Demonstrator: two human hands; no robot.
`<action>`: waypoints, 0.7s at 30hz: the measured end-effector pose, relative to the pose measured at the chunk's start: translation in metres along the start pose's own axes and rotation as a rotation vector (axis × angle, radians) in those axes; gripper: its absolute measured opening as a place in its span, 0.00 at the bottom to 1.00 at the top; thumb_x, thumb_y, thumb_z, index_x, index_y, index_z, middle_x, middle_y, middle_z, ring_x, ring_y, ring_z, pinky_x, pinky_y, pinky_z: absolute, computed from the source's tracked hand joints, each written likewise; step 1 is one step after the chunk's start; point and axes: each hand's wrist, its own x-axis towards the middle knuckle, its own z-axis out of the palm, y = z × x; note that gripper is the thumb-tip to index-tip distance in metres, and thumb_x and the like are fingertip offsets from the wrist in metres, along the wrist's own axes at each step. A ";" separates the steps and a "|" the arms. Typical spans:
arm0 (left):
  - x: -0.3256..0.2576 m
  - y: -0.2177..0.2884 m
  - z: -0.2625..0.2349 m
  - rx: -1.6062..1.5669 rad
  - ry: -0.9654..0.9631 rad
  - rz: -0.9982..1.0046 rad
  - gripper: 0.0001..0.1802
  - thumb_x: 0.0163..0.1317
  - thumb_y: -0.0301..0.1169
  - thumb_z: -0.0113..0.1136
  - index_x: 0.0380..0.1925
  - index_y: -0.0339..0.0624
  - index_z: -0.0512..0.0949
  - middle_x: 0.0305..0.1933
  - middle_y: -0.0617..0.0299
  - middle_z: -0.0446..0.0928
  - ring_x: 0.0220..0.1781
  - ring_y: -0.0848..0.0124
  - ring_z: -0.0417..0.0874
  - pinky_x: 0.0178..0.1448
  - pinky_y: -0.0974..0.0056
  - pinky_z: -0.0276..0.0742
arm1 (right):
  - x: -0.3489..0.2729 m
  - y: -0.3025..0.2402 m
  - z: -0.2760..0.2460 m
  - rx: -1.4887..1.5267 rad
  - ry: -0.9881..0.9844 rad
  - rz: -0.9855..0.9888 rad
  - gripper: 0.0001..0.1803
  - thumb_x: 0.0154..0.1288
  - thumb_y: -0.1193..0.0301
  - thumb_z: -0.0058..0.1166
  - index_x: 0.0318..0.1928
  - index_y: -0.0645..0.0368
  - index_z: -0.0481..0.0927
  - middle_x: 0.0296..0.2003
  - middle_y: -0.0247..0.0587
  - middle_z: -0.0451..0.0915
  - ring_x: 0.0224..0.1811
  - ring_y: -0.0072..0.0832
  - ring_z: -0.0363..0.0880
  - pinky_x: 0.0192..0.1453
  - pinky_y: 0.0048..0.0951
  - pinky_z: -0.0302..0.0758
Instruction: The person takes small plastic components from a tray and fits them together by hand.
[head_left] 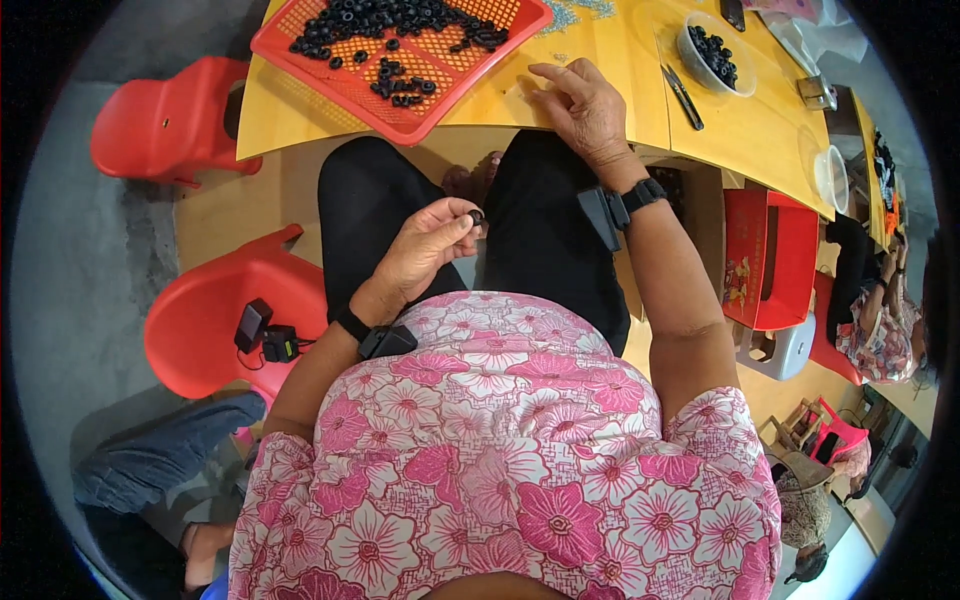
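Note:
My left hand [430, 245] is above my lap, its thumb and fingers pinching a small black ring-shaped part [476, 217]. At the table's front edge, my right hand [588, 112] rests with bent fingers; thumb and forefinger stand apart, with nothing visible between them. To the left of it, a red plastic basket [428, 125] juts over the table edge and holds many loose black ring parts [350, 22]. Small clear or silvery pieces [562, 18] lie scattered on the yellow table [620, 35] beyond my right hand.
A clear bowl [745, 85] of black parts stands right of my right hand, beside black tweezers [683, 98]. Red stools [165, 120] stand at left, one bearing black devices [265, 335]. A red box [770, 260] sits below the table at right. Other people are nearby.

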 end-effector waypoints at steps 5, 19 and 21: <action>0.006 0.001 -0.002 -0.012 0.008 0.046 0.10 0.67 0.35 0.53 0.45 0.45 0.74 0.38 0.69 0.75 0.37 0.79 0.75 0.48 0.68 0.75 | -0.002 -0.002 0.002 -0.046 -0.038 -0.085 0.09 0.54 0.61 0.61 0.37 0.44 0.84 0.26 0.33 0.74 0.28 0.32 0.77 0.30 0.31 0.74; 0.005 0.000 -0.003 -0.082 0.012 0.077 0.11 0.66 0.35 0.54 0.45 0.43 0.73 0.38 0.67 0.75 0.37 0.79 0.75 0.47 0.68 0.76 | -0.002 -0.009 0.006 -0.066 -0.109 -0.100 0.05 0.57 0.68 0.58 0.35 0.51 0.82 0.28 0.35 0.76 0.32 0.34 0.78 0.36 0.30 0.75; 0.007 0.002 -0.002 -0.090 0.023 0.090 0.12 0.66 0.35 0.54 0.45 0.42 0.73 0.38 0.67 0.75 0.37 0.78 0.75 0.47 0.67 0.76 | -0.004 -0.006 0.009 -0.123 -0.060 -0.131 0.05 0.56 0.66 0.58 0.33 0.51 0.79 0.27 0.38 0.75 0.33 0.40 0.77 0.35 0.36 0.75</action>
